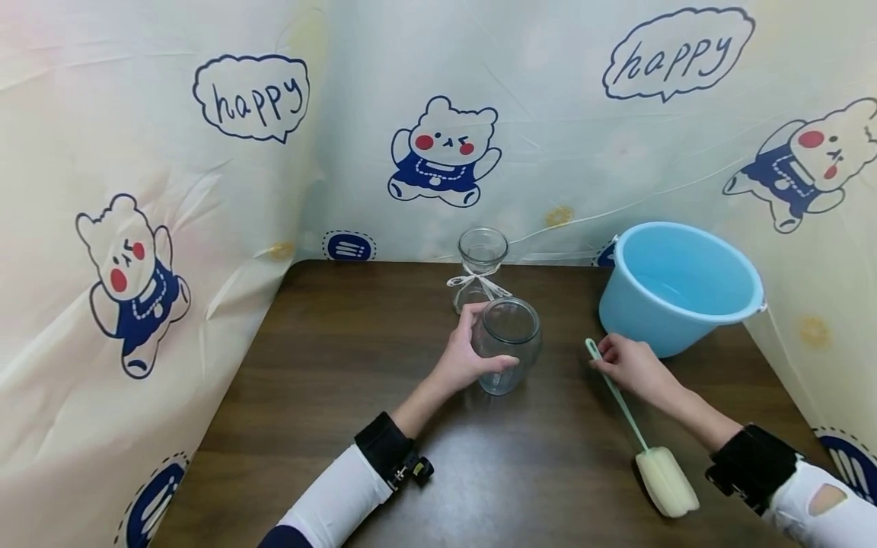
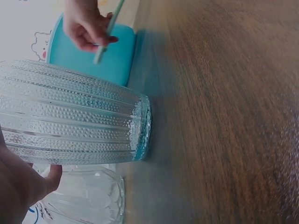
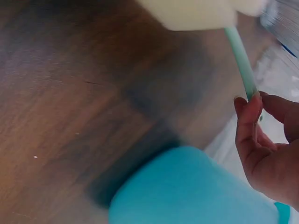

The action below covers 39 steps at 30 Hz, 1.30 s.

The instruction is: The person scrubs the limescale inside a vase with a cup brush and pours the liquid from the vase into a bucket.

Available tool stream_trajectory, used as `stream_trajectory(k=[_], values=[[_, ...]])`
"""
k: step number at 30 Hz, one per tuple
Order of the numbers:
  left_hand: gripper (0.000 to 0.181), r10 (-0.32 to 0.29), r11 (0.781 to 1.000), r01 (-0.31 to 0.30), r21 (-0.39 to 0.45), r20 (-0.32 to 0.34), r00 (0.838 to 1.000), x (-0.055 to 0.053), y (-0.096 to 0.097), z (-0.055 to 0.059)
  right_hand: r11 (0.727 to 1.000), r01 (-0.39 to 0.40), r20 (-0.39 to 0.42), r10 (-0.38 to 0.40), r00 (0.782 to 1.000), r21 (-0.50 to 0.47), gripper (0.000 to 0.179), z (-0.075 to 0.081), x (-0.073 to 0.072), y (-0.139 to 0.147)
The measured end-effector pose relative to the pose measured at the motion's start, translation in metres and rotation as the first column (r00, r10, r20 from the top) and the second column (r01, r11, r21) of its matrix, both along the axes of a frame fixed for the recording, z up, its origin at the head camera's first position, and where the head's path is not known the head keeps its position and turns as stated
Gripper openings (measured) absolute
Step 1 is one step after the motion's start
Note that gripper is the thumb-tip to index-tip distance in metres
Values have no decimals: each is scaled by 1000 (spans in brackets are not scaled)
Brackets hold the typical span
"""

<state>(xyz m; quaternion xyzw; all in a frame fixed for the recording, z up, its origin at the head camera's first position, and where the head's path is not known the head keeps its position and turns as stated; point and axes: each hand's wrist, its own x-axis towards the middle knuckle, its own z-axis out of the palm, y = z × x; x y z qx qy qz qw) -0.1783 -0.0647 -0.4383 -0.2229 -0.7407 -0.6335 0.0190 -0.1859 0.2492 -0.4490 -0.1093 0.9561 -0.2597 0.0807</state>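
My left hand grips a clear glass jar round its side, thumb in front. Fine dots and ribs cover the jar's wall in the left wrist view, and its mouth faces up. My right hand pinches the thin green handle of a sponge bottle brush near its far end. The brush's pale sponge head points toward me, close over the table. In the right wrist view, thumb and fingertips meet on the handle.
Behind the jar stands a glass vase with a white bow round its neck. A light blue bucket is at the back right, just beyond my right hand. Printed cloth hangs along the back and sides of the brown wooden table.
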Motion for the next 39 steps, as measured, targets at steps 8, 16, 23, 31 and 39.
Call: stream_trajectory(k=[8, 16, 23, 31, 39], values=[[81, 14, 1000, -14, -23, -11, 1000, 0, 2, 5, 996, -56, 90, 49, 995, 73, 21, -21, 1, 1], [82, -1, 1000, 1, -22, -4, 1000, 1, 3, 3, 991, -77, 58, 71, 996, 111, 21, -30, 7, 4], [80, -14, 1000, 14, 19, -9, 1000, 1, 3, 1, 989, -98, 46, 93, 995, 115, 23, -33, 6, 6], [80, -21, 1000, 21, 22, -12, 1000, 0, 3, 3, 992, -71, 20, 69, 997, 107, 23, -32, 6, 7], [87, -28, 1000, 28, 4, -19, 999, 2, 1, 2, 999, -23, -198, 18, 980, -24, 19, -9, 16, 1]])
